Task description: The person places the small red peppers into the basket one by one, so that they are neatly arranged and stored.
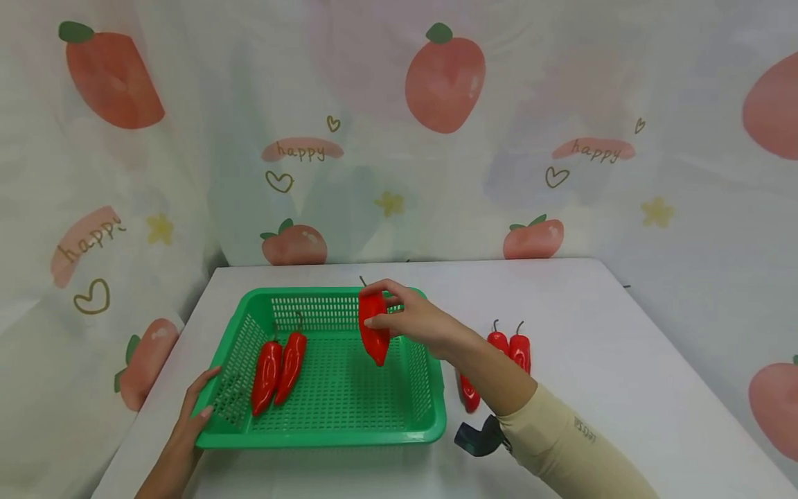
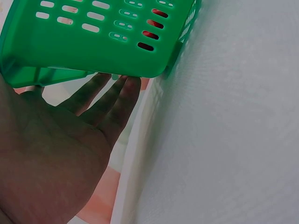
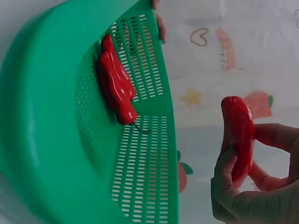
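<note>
My right hand (image 1: 414,319) pinches a long red chili pepper (image 1: 374,333) between thumb and fingers, over the right part of a green plastic basket (image 1: 324,439). The pepper hangs nearly upright, with its stem at the top. In the right wrist view the held pepper (image 3: 239,135) is beside the basket's slotted wall. My left hand (image 1: 187,423) holds the basket's left rim, its thumb at the front corner. In the left wrist view, its fingers (image 2: 124,100) reach to the basket's edge. Two red chili peppers (image 1: 278,374) lie side by side inside the basket at the left.
Several more red chili peppers (image 1: 519,350) lie on the white table (image 1: 592,333) right of the basket, partly hidden by my right forearm. A dark strap (image 1: 479,438) shows at that forearm. Fruit-printed curtains (image 1: 399,180) stand behind and at both sides.
</note>
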The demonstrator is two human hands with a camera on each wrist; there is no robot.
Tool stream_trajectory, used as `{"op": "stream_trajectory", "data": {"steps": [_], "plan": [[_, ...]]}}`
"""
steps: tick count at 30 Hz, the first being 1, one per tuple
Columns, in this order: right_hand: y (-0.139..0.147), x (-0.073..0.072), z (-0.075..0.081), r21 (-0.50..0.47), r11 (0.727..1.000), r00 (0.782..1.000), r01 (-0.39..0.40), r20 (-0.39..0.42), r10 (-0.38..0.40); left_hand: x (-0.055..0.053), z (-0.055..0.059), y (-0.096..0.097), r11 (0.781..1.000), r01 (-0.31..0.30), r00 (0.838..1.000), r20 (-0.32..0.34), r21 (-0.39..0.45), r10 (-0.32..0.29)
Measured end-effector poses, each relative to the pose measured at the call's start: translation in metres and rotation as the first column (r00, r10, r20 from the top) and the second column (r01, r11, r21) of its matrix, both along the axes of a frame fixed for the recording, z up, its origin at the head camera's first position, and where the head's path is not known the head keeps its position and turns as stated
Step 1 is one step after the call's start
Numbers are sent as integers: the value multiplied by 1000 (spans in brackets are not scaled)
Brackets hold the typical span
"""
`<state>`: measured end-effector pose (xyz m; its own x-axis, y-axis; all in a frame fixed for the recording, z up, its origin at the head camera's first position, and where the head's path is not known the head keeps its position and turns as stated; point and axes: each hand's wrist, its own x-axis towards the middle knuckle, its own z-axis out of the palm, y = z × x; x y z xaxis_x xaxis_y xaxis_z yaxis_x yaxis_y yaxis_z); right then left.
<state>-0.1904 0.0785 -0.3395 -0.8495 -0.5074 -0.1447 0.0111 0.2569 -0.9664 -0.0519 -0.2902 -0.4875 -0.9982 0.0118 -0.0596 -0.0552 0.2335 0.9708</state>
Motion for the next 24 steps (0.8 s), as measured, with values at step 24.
{"op": "stream_trajectory", "data": {"steps": [24], "plan": [[-76,-28,-43,-15,982,978,-189,87,190,1,4,3,1000,-18,999,27,9,18]]}}
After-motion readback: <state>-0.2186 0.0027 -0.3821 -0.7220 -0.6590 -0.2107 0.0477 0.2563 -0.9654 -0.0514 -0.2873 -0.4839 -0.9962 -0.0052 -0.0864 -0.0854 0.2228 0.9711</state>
